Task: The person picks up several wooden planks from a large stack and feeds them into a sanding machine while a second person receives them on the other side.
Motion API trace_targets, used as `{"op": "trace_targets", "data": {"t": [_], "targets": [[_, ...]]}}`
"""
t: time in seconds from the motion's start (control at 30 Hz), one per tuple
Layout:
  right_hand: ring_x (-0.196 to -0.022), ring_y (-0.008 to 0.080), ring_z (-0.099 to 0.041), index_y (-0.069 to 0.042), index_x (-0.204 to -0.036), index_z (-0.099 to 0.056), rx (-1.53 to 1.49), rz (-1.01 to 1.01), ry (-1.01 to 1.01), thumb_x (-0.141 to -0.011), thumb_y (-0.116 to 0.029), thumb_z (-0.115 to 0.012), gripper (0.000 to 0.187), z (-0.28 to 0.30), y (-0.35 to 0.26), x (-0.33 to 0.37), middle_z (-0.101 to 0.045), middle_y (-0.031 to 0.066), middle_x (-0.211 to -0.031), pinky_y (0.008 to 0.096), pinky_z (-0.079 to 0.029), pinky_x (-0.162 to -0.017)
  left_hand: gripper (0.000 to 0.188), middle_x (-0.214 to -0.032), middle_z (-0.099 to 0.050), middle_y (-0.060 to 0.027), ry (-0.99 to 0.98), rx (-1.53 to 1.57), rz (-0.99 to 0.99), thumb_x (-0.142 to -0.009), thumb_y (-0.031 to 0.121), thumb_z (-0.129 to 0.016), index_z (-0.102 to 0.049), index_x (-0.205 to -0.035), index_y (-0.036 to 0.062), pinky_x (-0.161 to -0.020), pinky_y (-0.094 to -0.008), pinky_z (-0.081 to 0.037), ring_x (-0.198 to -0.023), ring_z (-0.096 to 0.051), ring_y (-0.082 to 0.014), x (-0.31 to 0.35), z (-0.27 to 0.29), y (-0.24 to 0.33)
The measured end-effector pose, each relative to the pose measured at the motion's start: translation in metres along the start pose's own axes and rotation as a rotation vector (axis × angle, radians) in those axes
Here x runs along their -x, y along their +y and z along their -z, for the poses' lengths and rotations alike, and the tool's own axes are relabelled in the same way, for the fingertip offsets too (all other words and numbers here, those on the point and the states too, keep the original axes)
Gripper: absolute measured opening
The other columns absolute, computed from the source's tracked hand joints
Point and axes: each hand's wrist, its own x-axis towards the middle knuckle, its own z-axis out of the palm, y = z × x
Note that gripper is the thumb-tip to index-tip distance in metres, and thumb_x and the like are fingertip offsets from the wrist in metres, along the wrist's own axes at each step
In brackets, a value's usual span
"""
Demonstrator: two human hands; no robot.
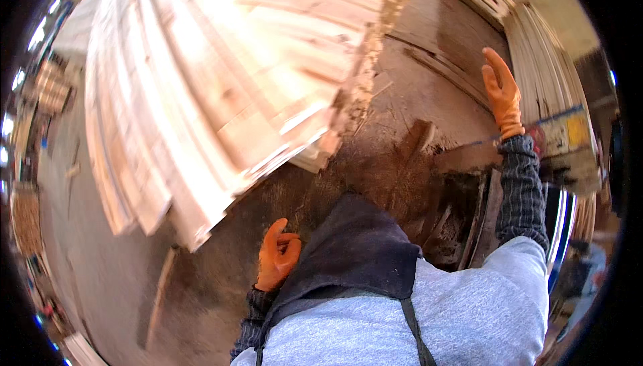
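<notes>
My left hand [278, 257], in an orange glove, hangs low beside my dark apron [355, 252]. Its fingers are loosely bent and apart, with nothing in them. My right hand [502, 91], gloved the same, is raised on an outstretched arm at the right, fingers extended and empty. Close beyond it stands a stack of long pale boards [546, 64]; whether the glove touches them I cannot tell. Ahead and to the left, a large pile of light wooden boards [221, 85] fans across the view, its near ends uneven and partly washed out by glare.
A loose wood strip [161, 292] lies on the floor at the left. Wood scraps [418, 138] litter the dusty floor ahead. At the right are a yellow-marked panel [576, 131] and another person [589, 272], partly visible. More stacked wood [27, 218] stands along the far left.
</notes>
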Motion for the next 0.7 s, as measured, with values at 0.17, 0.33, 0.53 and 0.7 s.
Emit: {"op": "trace_targets", "data": {"t": [0.17,0.33,0.53,0.7], "targets": [[-0.132,0.0278,-0.059,-0.011,-0.143,-0.060,0.054,-0.251,0.149,-0.103,-0.029,-0.065,0.044,0.044,0.089,0.064,-0.062,0.0121,-0.144,0.0412,-0.051,-0.107,0.055,-0.108,-0.073,-0.0151,-0.197,-0.086,-0.213,-0.095,0.010,-0.068,-0.049,-0.146,0.0028,-0.083,-0.0341,-0.058,-0.094,-0.069,-0.0190,-0.119,-0.088,0.023],[-0.134,0.0294,-0.058,-0.013,-0.144,-0.058,0.087,-0.316,0.184,-0.103,-0.029,-0.066,0.045,0.057,0.156,0.092,-0.061,0.0129,-0.144,0.0429,-0.052,-0.107,0.050,-0.111,-0.073,-0.0139,-0.330,0.018,-0.220,-0.096,0.006,-0.066,-0.052,-0.144,0.0032,-0.082,-0.0294,-0.056,-0.094,-0.069,-0.0161,-0.215,-0.188,0.082],[-0.133,0.0307,-0.057,-0.012,-0.139,-0.061,0.017,-0.411,0.039,-0.100,-0.029,-0.070,0.044,0.021,0.230,0.077,-0.059,0.0129,-0.146,0.0442,-0.052,-0.105,0.052,-0.111,-0.073,-0.0168,-0.239,0.081,-0.448,-0.092,-0.002,-0.064,-0.053,-0.143,0.0031,-0.082,-0.0300,-0.057,-0.095,-0.070,-0.0176,-0.291,-0.284,0.184],[-0.134,0.0308,-0.057,-0.011,-0.138,-0.062,0.004,-0.326,-0.094,-0.098,-0.034,-0.071,0.047,-0.038,0.261,0.008,-0.059,0.0134,-0.146,0.0451,-0.050,-0.108,0.052,-0.133,-0.065,-0.0180,0.124,-0.189,-0.759,-0.092,-0.005,-0.058,-0.049,-0.144,-0.0026,-0.094,-0.0312,-0.051,-0.119,-0.063,-0.0217,-0.350,-0.305,0.234]]}}
